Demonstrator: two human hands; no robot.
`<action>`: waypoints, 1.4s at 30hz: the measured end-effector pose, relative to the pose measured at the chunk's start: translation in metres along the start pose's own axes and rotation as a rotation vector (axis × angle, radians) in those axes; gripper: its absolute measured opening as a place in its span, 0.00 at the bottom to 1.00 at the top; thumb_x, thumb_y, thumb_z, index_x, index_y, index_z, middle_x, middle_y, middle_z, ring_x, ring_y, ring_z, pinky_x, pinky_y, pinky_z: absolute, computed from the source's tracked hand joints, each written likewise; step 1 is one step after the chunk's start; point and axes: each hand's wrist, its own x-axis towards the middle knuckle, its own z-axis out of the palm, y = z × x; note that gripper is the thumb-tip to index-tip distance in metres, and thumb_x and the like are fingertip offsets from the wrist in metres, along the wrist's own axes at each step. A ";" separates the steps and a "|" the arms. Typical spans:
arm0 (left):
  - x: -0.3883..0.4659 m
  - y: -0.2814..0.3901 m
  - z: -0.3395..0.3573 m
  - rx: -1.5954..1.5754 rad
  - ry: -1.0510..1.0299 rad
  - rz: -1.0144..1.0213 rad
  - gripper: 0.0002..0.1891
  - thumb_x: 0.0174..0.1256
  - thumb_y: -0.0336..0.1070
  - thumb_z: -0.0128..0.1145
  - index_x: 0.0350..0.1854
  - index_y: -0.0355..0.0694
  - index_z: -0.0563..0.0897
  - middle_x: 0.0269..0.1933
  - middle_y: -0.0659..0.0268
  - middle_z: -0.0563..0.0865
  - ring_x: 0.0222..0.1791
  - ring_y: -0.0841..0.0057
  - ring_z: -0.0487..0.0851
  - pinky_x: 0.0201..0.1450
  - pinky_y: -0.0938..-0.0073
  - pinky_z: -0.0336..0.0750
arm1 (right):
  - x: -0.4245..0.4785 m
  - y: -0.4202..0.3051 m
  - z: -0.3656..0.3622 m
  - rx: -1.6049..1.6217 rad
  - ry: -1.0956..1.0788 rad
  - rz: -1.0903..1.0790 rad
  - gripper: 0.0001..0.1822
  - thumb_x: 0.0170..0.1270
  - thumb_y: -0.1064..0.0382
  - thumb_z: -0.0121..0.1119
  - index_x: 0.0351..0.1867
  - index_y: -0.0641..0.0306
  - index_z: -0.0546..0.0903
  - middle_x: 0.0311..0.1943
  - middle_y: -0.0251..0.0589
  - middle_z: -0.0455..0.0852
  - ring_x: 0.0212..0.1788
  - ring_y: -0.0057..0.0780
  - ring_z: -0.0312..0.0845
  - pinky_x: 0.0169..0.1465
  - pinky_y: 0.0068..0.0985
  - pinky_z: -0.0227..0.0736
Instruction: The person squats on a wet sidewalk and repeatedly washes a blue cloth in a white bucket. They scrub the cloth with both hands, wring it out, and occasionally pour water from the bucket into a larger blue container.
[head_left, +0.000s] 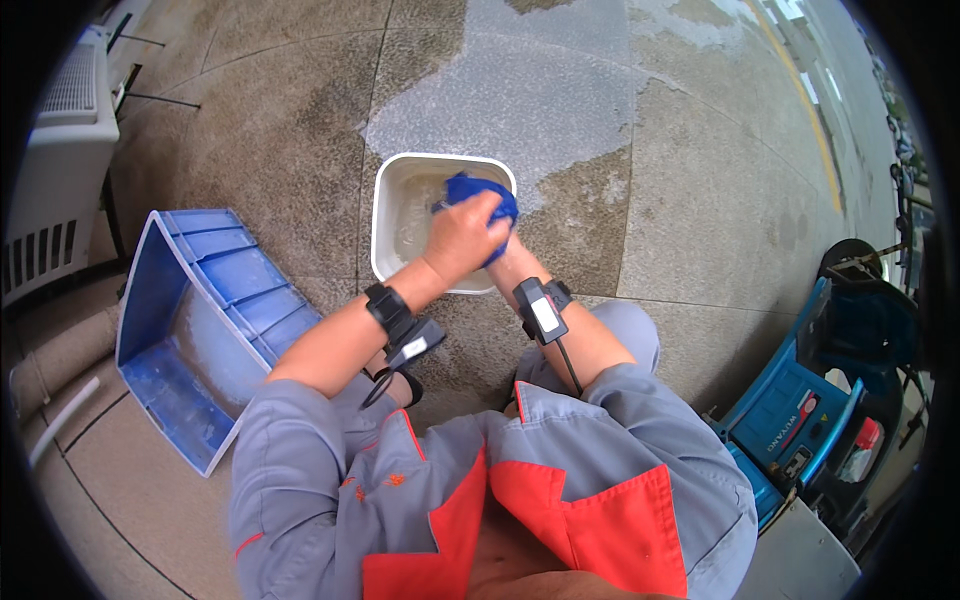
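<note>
A blue cloth is bunched up over the right side of a white square tub holding cloudy water. My left hand is clenched on it, the knuckles facing up and slightly blurred. My right hand meets the left at the cloth; its fingers are mostly hidden behind the left hand and the blue folds. Both hands are above the tub's rim, and each wrist carries a strapped black device with a cable.
A blue plastic crate lies tipped on its side at the left, near a white louvred unit. A teal wheeled machine stands at the right. Wet patches spread over the concrete floor beyond the tub.
</note>
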 end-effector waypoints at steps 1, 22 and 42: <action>0.006 -0.015 -0.005 0.065 0.052 -0.020 0.11 0.56 0.40 0.55 0.38 0.41 0.77 0.35 0.51 0.82 0.32 0.49 0.79 0.32 0.57 0.74 | 0.001 0.007 0.022 -0.095 0.175 0.003 0.13 0.63 0.53 0.47 0.39 0.58 0.77 0.30 0.36 0.80 0.30 0.27 0.76 0.37 0.27 0.74; 0.008 -0.132 0.036 0.103 -0.290 -0.472 0.22 0.58 0.31 0.47 0.58 0.39 0.72 0.54 0.50 0.78 0.53 0.57 0.77 0.57 0.63 0.70 | 0.002 0.006 0.007 -0.743 0.511 -0.129 0.30 0.64 0.39 0.43 0.61 0.56 0.66 0.56 0.37 0.71 0.58 0.29 0.63 0.59 0.34 0.57; 0.007 -0.076 -0.014 0.122 0.051 -0.118 0.11 0.61 0.42 0.52 0.39 0.41 0.75 0.31 0.49 0.83 0.33 0.51 0.81 0.34 0.54 0.75 | -0.006 0.008 0.031 -0.671 0.519 -0.194 0.12 0.63 0.59 0.49 0.42 0.65 0.75 0.34 0.38 0.81 0.33 0.27 0.78 0.36 0.29 0.74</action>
